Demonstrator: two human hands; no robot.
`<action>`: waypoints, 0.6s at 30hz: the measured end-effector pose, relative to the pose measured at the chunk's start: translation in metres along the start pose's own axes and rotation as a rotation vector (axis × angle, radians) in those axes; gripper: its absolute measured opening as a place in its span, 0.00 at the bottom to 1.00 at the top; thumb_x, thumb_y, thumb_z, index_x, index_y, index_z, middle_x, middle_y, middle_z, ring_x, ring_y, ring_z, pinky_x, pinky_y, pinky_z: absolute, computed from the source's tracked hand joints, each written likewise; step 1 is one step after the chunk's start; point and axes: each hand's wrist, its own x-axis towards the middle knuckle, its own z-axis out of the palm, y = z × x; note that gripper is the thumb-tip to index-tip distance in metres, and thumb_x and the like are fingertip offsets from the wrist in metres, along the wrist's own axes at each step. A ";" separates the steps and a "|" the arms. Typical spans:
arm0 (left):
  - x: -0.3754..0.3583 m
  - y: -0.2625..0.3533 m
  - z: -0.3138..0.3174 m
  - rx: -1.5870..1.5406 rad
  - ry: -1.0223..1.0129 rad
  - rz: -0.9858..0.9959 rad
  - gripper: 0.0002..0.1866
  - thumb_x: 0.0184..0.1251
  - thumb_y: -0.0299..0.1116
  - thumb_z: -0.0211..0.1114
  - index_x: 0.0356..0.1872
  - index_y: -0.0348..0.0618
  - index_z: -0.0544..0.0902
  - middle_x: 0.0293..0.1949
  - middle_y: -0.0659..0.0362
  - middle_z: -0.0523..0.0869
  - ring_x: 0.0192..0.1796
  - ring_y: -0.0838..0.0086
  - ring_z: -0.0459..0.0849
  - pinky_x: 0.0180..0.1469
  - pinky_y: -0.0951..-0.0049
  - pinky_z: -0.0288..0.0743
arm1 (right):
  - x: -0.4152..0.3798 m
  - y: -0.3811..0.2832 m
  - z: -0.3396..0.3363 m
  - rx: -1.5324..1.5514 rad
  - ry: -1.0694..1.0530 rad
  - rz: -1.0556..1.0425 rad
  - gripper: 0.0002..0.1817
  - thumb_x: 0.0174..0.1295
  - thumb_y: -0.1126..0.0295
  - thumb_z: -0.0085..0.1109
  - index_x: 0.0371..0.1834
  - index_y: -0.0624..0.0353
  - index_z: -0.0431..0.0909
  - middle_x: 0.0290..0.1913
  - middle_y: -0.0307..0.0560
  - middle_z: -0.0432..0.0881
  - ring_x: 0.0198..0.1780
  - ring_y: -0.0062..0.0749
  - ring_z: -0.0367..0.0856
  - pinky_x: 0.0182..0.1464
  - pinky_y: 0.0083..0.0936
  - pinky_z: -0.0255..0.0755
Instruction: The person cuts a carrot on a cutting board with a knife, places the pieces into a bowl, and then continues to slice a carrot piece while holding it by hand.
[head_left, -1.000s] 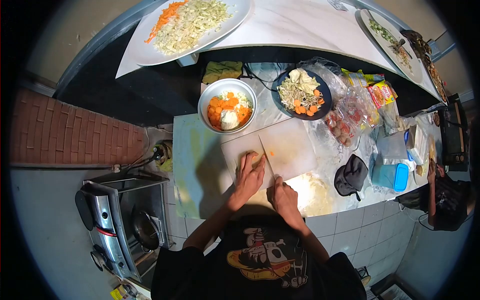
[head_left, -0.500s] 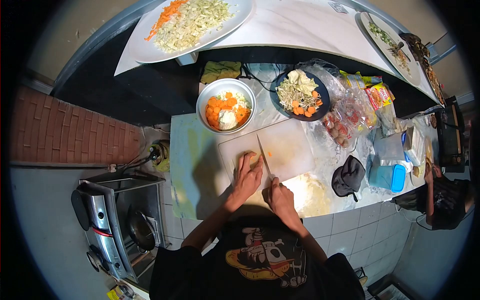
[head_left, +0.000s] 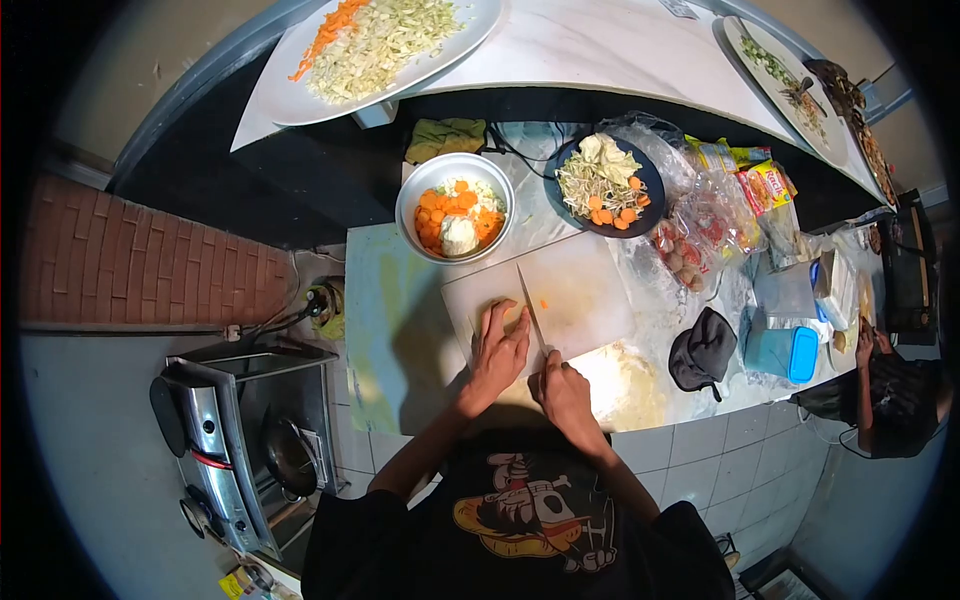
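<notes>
Slicing looks like step in hand, I judge: knife [head_left: 530, 300], long thin blade, on smooth pale cutting board [head_left: 590, 285]. Right hand [head_left: 566, 392]: fingers wrapped round handle. Left hand [head_left: 500, 355]: fingers bent, beside blade; whether pinching anything, I cannot tell. Small orange piece [head_left: 544, 303] on board, across blade from left hand. Next cut calls for fingertips tucked clear of edge. Just beyond board: round metal bowl [head_left: 450, 167], flat orange discs [head_left: 455, 202] inside.

The head camera's view has shifted slightly.
</notes>
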 end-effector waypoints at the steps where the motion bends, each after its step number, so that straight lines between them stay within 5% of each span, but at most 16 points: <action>1: 0.001 0.000 0.000 0.002 -0.006 0.004 0.19 0.58 0.25 0.64 0.52 0.35 0.83 0.55 0.46 0.74 0.58 0.51 0.73 0.57 0.59 0.72 | 0.000 0.002 0.003 -0.033 0.005 -0.007 0.11 0.60 0.72 0.53 0.39 0.70 0.67 0.22 0.64 0.79 0.26 0.60 0.81 0.28 0.46 0.75; 6: 0.001 0.000 0.000 0.025 0.008 0.002 0.17 0.58 0.26 0.64 0.50 0.35 0.84 0.54 0.48 0.75 0.59 0.51 0.73 0.56 0.59 0.73 | 0.003 0.005 0.017 -0.158 0.001 0.031 0.11 0.59 0.71 0.54 0.39 0.68 0.67 0.23 0.62 0.81 0.26 0.57 0.82 0.28 0.44 0.77; 8: 0.001 0.000 0.000 0.035 0.013 -0.003 0.17 0.58 0.26 0.64 0.50 0.35 0.84 0.54 0.48 0.75 0.58 0.52 0.73 0.56 0.59 0.73 | 0.006 -0.001 0.012 -0.204 -0.145 0.143 0.14 0.57 0.74 0.56 0.45 0.67 0.67 0.29 0.58 0.83 0.34 0.53 0.85 0.34 0.41 0.81; 18: 0.000 0.000 0.002 0.016 0.038 0.017 0.17 0.58 0.25 0.64 0.50 0.34 0.84 0.54 0.45 0.75 0.57 0.50 0.74 0.57 0.58 0.73 | -0.002 0.004 -0.001 -0.135 -0.140 0.149 0.19 0.58 0.71 0.56 0.51 0.67 0.66 0.29 0.61 0.83 0.34 0.59 0.84 0.35 0.47 0.78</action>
